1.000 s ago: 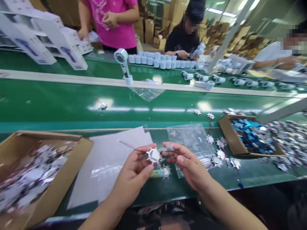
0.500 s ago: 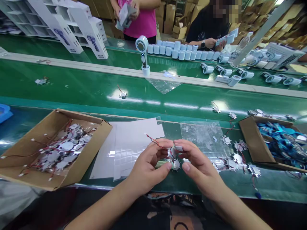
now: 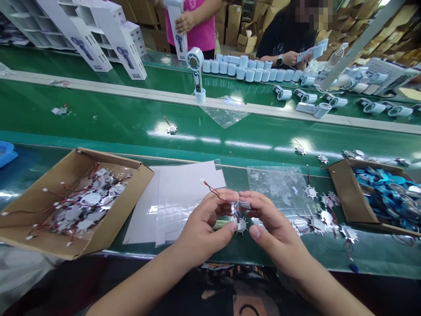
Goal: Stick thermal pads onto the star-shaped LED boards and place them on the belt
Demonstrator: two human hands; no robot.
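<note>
Close in front of me, my left hand (image 3: 210, 221) is closed around a small silvery part with spiky edges (image 3: 241, 225). A red and black wire (image 3: 212, 189) with a white plug rises from between its fingers. My right hand (image 3: 271, 228) meets it fingertip to fingertip, pinching a small pale flap (image 3: 244, 204) at the same part; its thumb stands a little apart. Fingers hide much of the part. Beneath and left of the hands lie white sheets under clear plastic (image 3: 187, 184).
An open carton (image 3: 131, 193) of wired silvery parts stands left. Another carton (image 3: 345, 197) holds blue discs at right, with loose spiky parts (image 3: 317, 224) beside it. Beyond run a green belt (image 3: 125, 118), a handheld fan (image 3: 196, 72) and white boxes (image 3: 131, 61); two people work across.
Parts on the green belt have shifted slightly right. Across the table, a person in pink has brought a white box upright onto the surface. My hands have barely moved.
</note>
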